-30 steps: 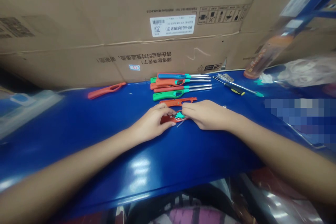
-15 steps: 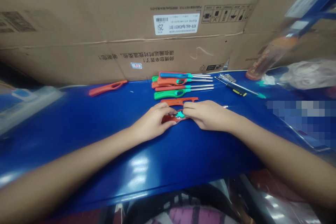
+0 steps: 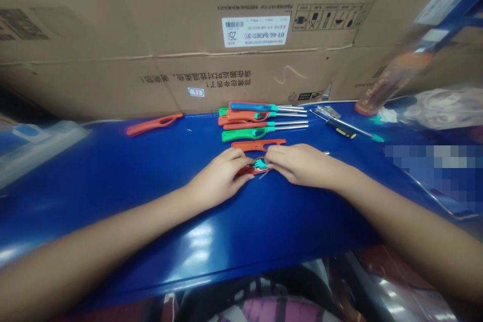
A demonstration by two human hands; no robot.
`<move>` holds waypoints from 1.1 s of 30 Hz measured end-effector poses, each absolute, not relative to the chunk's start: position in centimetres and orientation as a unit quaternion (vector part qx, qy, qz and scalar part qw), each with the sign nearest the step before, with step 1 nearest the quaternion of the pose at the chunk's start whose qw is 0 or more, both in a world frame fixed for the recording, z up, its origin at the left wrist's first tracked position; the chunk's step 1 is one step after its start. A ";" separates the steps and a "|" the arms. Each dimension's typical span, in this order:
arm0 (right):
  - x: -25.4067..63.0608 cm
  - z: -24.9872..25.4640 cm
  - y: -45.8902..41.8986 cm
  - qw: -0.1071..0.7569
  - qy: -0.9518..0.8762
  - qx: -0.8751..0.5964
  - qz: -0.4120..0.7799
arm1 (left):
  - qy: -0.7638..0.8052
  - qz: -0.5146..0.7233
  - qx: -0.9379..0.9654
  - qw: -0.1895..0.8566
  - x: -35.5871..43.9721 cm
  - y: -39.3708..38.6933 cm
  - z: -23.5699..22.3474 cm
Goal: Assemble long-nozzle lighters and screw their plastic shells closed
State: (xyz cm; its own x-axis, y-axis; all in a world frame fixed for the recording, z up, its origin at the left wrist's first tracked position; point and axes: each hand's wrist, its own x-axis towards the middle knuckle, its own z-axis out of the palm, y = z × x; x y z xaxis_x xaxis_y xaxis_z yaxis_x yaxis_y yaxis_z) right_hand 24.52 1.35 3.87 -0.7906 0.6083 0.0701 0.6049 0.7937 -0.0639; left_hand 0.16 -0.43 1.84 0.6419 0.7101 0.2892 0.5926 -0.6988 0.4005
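Observation:
Between my hands lies an orange gas lighter (image 3: 247, 170), its handle opened so that a teal inner part (image 3: 260, 163) shows. My left hand (image 3: 222, 173) grips the handle end with thumb and fingers. At the other end, my right hand (image 3: 298, 165) pinches the lighter near the teal part; what lies under its fingers is hidden. The metal tip of a rod (image 3: 326, 153) shows beyond my right wrist. Just behind my hands rests a loose orange handle half (image 3: 252, 146). Farther back, several assembled lighters (image 3: 247, 134) in green, red, orange and blue lie stacked, rods pointing right.
A red handle shell (image 3: 154, 125) lies at the back left, near a clear plastic container (image 3: 45, 148). To the right are a black-and-yellow screwdriver (image 3: 341, 130), loose rods, a bottle (image 3: 388, 83) and a crumpled plastic bag (image 3: 445, 105). A large cardboard box (image 3: 113, 20) walls off the back.
My right fingers have shifted slightly rightward on the lighter. A thin pale strip now shows just below the teal part. My left hand keeps its hold.

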 end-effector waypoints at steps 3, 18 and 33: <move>24.5 3.8 1.4 0.042 -0.949 -0.312 0.018 | 0.358 0.220 0.898 0.130 0.1 -0.4 1.6; 23.7 5.0 0.0 0.007 -0.960 -0.281 -0.016 | 0.347 0.127 0.928 -0.055 0.7 -2.0 1.5; 28.5 6.6 3.2 0.052 -0.904 -0.346 0.246 | 0.342 0.115 0.932 -0.043 0.6 -1.8 1.8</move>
State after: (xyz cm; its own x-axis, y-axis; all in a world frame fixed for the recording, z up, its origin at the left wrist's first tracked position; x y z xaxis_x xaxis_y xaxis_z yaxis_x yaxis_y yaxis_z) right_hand 28.50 3.24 6.62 -0.7557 0.6504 -0.0762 0.5993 0.6400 -0.4809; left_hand 0.59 -1.76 1.77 0.7402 0.6269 0.2429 0.6465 -0.7629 -0.0011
